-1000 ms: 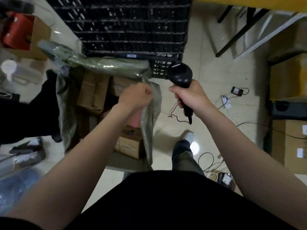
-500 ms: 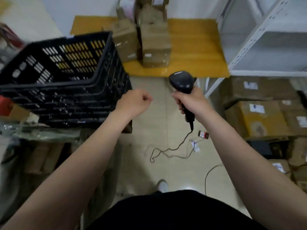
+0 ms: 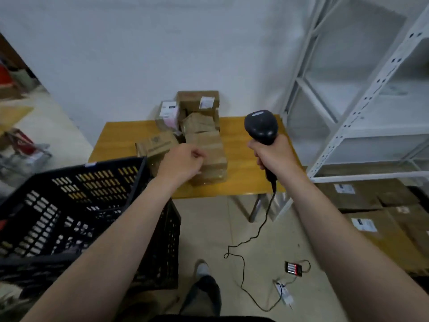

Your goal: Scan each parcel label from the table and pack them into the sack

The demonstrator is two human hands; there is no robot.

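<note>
Several brown cardboard parcels (image 3: 209,145) are piled on a small yellow table (image 3: 241,168) against the white wall; two at the back carry white labels. My right hand (image 3: 272,154) grips a black corded barcode scanner (image 3: 261,126), its head raised over the table's right part. My left hand (image 3: 182,162) hovers in front of the nearest parcel with fingers curled, holding nothing. Only a scrap of the sack (image 3: 11,300) may show at the bottom left; I cannot be sure of it.
A black slatted plastic crate (image 3: 69,212) stands at the left, close to my left forearm. White metal shelving (image 3: 362,117) rises at the right, with labelled cartons (image 3: 371,219) on the floor beneath. The scanner cable (image 3: 246,247) trails over the tiled floor.
My view has swung up from the sack and crate to the table. My left hand let go of the sack's rim and now hangs near the parcels. The scanner stays in my right hand.
</note>
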